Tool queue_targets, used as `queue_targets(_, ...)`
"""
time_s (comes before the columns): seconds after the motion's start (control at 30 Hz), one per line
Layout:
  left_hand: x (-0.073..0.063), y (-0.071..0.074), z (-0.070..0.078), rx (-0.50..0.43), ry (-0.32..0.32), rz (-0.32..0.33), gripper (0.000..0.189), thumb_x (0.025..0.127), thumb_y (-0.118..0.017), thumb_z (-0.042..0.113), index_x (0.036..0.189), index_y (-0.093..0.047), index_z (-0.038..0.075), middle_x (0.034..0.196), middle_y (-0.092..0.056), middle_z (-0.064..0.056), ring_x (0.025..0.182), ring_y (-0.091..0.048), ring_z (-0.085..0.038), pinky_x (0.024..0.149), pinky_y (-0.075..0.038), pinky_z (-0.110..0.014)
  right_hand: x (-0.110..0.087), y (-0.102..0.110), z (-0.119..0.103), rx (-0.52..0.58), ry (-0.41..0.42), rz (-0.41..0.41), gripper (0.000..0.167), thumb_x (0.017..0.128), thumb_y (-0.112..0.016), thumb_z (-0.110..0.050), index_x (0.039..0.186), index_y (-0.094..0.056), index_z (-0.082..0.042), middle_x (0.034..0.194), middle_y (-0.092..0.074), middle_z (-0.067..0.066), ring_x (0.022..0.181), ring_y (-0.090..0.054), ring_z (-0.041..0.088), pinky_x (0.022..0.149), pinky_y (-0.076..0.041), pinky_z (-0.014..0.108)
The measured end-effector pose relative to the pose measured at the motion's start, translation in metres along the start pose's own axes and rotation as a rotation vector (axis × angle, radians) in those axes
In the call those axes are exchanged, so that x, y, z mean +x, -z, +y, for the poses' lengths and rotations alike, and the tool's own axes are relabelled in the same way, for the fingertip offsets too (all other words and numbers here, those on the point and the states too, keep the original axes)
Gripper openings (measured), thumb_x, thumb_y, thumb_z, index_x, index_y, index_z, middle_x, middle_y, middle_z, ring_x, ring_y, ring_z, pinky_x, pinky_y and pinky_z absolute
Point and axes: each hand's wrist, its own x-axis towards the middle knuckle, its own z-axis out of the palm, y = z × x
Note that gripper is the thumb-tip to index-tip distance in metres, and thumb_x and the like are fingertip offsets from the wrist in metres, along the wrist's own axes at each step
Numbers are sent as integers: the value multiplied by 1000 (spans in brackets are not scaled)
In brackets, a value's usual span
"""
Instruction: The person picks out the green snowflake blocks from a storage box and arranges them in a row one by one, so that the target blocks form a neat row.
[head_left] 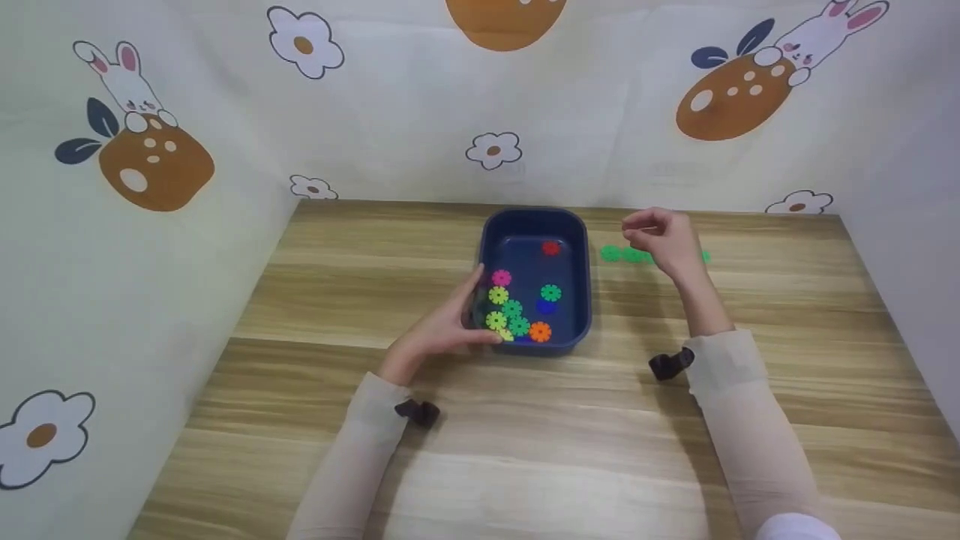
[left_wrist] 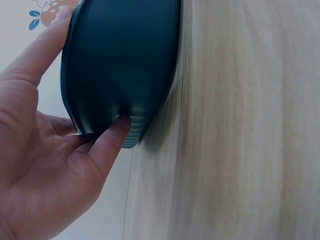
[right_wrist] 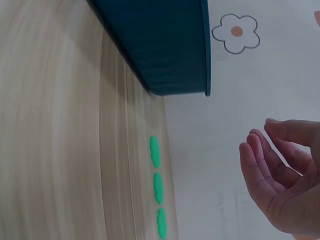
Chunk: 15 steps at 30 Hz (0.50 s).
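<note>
Pale sleeves (head_left: pixel 750 442), grip of left fingers (left_wrist: pixel 42 52) on a bin (head_left: pixel 525 262), right fingers (right_wrist: pixel 256 177) loosely bent, empty, near green discs (head_left: pixel 634 255)

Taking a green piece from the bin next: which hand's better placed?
Probably the right hand: it looks empty and is raised beside the bin, near the row of green pieces. The left hand holds the bin's side.

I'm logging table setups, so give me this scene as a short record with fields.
Container: blue tub on a wooden table
Inside: notched discs, mixed colors
Beside it: row of green discs, partly hidden
Left hand: grips the tub's left side
Right hand: raised over the row, nothing visible held
Backdrop: pale cloth, flower and rabbit prints
</note>
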Motion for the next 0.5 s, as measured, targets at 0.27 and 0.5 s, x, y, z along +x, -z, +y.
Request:
queue_targets(0.27,0,0,-1,-25,4,-2,121,78,-86,34,162,0,22,170,-2,-8,156,-7,-29,127,-12,-48,1,-28,-6,-65,65,-16,21,92,-68,-6,110,-70,4,96,-72,4,74,-63,-7,69,-53,12)
queue_targets(0.5,1,0,-2,5,-8,10,121,77,-86,36,162,-2,20,170,-4,-9,156,-10,-30,127,-11,-49,-3,-57,-18,-75,90,-67,21,90,-69,-4,110,-71,3,112,-71,22,77,-63,-3,71,-52,11)
